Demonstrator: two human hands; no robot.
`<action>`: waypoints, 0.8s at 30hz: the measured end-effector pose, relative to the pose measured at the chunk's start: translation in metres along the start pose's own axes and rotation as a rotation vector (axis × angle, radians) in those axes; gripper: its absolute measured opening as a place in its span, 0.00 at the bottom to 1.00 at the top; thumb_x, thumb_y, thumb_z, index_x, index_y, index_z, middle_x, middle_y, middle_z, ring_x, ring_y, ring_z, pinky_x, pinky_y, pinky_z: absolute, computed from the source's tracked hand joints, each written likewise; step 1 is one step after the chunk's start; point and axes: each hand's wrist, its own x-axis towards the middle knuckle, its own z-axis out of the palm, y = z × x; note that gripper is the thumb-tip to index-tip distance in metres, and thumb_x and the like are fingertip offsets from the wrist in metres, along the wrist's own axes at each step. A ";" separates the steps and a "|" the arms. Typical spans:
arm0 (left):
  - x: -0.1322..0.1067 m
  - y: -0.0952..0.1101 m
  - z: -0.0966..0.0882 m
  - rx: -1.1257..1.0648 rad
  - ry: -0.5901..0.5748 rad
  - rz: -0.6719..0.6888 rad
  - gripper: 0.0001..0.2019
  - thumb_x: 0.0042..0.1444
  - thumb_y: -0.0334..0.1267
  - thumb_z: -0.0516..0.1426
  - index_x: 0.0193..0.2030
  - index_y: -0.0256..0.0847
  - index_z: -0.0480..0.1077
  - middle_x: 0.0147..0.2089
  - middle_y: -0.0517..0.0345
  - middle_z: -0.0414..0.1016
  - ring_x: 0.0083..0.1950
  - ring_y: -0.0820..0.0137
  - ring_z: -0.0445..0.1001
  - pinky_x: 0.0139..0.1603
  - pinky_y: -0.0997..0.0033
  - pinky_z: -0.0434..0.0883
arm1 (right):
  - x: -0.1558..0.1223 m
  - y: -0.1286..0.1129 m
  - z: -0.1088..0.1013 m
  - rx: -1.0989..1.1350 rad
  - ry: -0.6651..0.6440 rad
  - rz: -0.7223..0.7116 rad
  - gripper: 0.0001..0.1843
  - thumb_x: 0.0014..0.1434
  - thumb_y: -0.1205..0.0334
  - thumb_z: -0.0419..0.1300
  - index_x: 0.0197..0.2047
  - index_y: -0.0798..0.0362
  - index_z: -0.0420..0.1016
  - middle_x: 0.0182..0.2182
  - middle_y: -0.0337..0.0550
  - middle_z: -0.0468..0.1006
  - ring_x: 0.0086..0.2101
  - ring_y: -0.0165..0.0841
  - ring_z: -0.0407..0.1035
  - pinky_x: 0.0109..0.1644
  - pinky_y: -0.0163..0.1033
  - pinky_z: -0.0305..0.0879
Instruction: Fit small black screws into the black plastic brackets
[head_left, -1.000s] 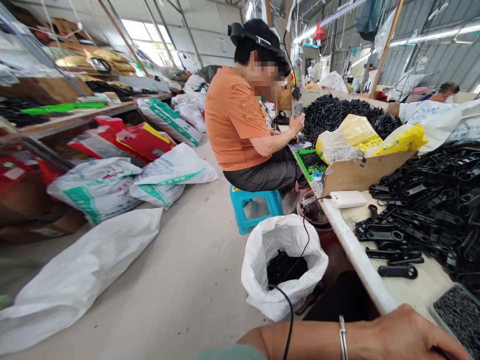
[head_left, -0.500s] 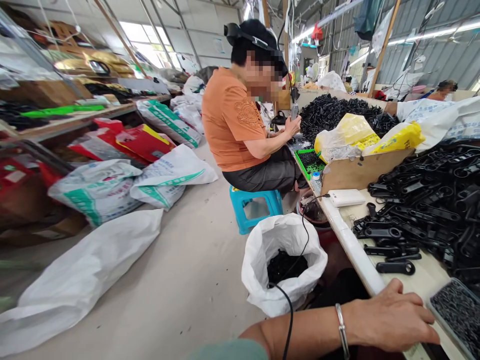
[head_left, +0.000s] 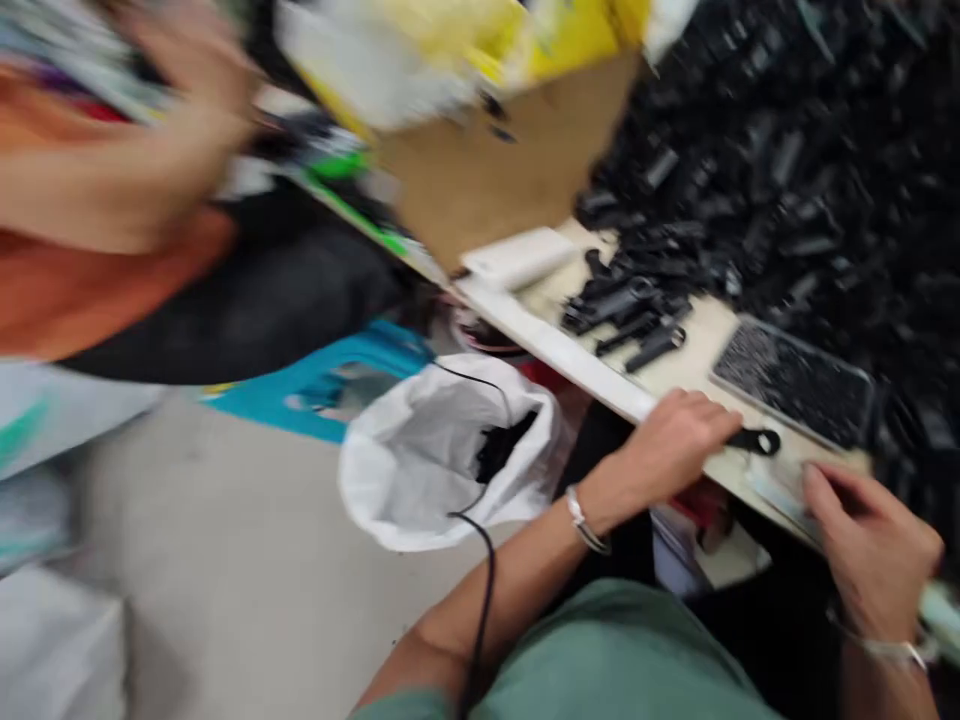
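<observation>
1. Your left hand [head_left: 679,445] lies over the near edge of the tabletop [head_left: 705,335], its fingers curled and pressed together on a black part [head_left: 766,441]. The part's ringed end juts out to the right; its other end is hidden beneath your fingers.
2. Your right hand [head_left: 874,545] stands to the right, apart from the part, thumb and forefinger brought near each other. Blur masks the gap, so whether they pinch anything cannot be told.
3. Just beyond both hands is a tray [head_left: 780,413] of small dark pieces [head_left: 791,378]; farther off rises the heap of black parts [head_left: 787,180].
4. For a sound hold, the ringed end is best left uncovered, with the body braced by the table edge so that it cannot roll.
5. The right fingertips would work best coming in from the right, clear of the tray's rim.
6. The dark cord [head_left: 489,580] runs beside your left forearm; a loose elbow there could snag it.
</observation>
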 end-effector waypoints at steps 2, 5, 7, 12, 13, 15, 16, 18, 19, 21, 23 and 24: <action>0.002 -0.002 0.004 -0.022 0.022 -0.032 0.10 0.62 0.31 0.57 0.49 0.34 0.70 0.44 0.52 0.79 0.45 0.65 0.75 0.47 0.65 0.66 | -0.005 0.009 -0.002 0.012 -0.014 0.101 0.13 0.56 0.53 0.64 0.31 0.54 0.81 0.24 0.41 0.79 0.22 0.33 0.70 0.28 0.36 0.67; 0.001 -0.001 0.010 -0.027 0.048 -0.023 0.13 0.61 0.30 0.58 0.53 0.35 0.69 0.45 0.51 0.79 0.46 0.65 0.76 0.47 0.65 0.67 | -0.004 0.012 0.004 0.048 -0.046 0.133 0.11 0.56 0.55 0.63 0.30 0.53 0.81 0.22 0.39 0.78 0.20 0.31 0.69 0.27 0.34 0.67; -0.001 0.002 0.012 -0.010 0.058 -0.032 0.11 0.61 0.30 0.57 0.51 0.36 0.69 0.43 0.53 0.80 0.44 0.66 0.77 0.46 0.66 0.67 | -0.004 0.011 0.005 0.045 -0.065 0.101 0.10 0.57 0.56 0.63 0.30 0.53 0.81 0.23 0.39 0.78 0.20 0.31 0.69 0.27 0.34 0.67; -0.002 0.004 0.014 0.018 0.091 -0.050 0.10 0.63 0.31 0.55 0.50 0.38 0.69 0.39 0.57 0.80 0.40 0.69 0.77 0.46 0.66 0.63 | -0.003 0.008 0.004 -0.023 -0.112 -0.032 0.10 0.60 0.58 0.61 0.32 0.53 0.80 0.25 0.41 0.79 0.22 0.31 0.69 0.30 0.35 0.68; -0.002 0.003 0.014 0.023 0.097 -0.044 0.10 0.63 0.30 0.55 0.50 0.39 0.69 0.39 0.57 0.80 0.40 0.69 0.77 0.45 0.67 0.63 | -0.003 0.008 0.004 -0.037 -0.117 -0.050 0.10 0.60 0.59 0.61 0.32 0.53 0.80 0.25 0.41 0.79 0.23 0.31 0.69 0.30 0.35 0.68; -0.002 0.003 0.015 0.032 0.111 -0.030 0.10 0.62 0.29 0.54 0.50 0.39 0.69 0.37 0.59 0.80 0.38 0.70 0.77 0.44 0.68 0.62 | -0.001 0.006 0.004 -0.056 -0.127 -0.087 0.09 0.61 0.60 0.60 0.32 0.53 0.79 0.27 0.41 0.79 0.23 0.31 0.70 0.31 0.35 0.68; -0.002 0.003 0.015 0.035 0.120 -0.025 0.10 0.62 0.29 0.54 0.50 0.39 0.69 0.36 0.59 0.79 0.38 0.70 0.77 0.44 0.68 0.61 | 0.001 0.005 0.005 -0.064 -0.134 -0.108 0.09 0.62 0.61 0.59 0.33 0.53 0.79 0.27 0.41 0.79 0.24 0.31 0.70 0.32 0.35 0.68; -0.003 0.003 0.016 0.039 0.132 -0.021 0.11 0.62 0.28 0.53 0.50 0.39 0.69 0.34 0.60 0.79 0.37 0.71 0.76 0.44 0.68 0.60 | 0.004 0.001 0.006 -0.084 -0.159 -0.153 0.09 0.63 0.62 0.59 0.34 0.53 0.79 0.28 0.41 0.79 0.25 0.30 0.70 0.32 0.35 0.68; -0.003 0.003 0.016 0.040 0.138 -0.020 0.11 0.62 0.28 0.53 0.50 0.39 0.69 0.34 0.61 0.79 0.36 0.71 0.76 0.44 0.67 0.59 | 0.006 0.000 0.007 -0.094 -0.171 -0.179 0.09 0.63 0.62 0.58 0.34 0.53 0.79 0.28 0.41 0.79 0.25 0.30 0.70 0.33 0.35 0.68; -0.003 0.002 0.018 0.041 0.142 -0.023 0.11 0.62 0.27 0.53 0.49 0.40 0.70 0.34 0.61 0.79 0.36 0.71 0.76 0.44 0.67 0.59 | 0.009 -0.004 0.010 -0.119 -0.187 -0.233 0.09 0.64 0.63 0.58 0.34 0.53 0.78 0.28 0.41 0.79 0.25 0.30 0.70 0.33 0.34 0.67; -0.003 0.002 0.019 0.038 0.147 -0.024 0.12 0.62 0.27 0.53 0.50 0.40 0.69 0.34 0.61 0.79 0.36 0.71 0.76 0.44 0.67 0.58 | 0.012 -0.006 0.012 -0.145 -0.192 -0.283 0.10 0.64 0.63 0.57 0.34 0.53 0.78 0.27 0.40 0.79 0.25 0.29 0.70 0.33 0.34 0.66; -0.004 0.002 0.019 0.036 0.151 -0.022 0.12 0.62 0.27 0.53 0.50 0.40 0.69 0.35 0.61 0.79 0.37 0.71 0.76 0.44 0.66 0.58 | 0.014 -0.006 0.014 -0.158 -0.191 -0.304 0.10 0.64 0.64 0.57 0.34 0.54 0.78 0.27 0.40 0.78 0.25 0.30 0.71 0.33 0.34 0.66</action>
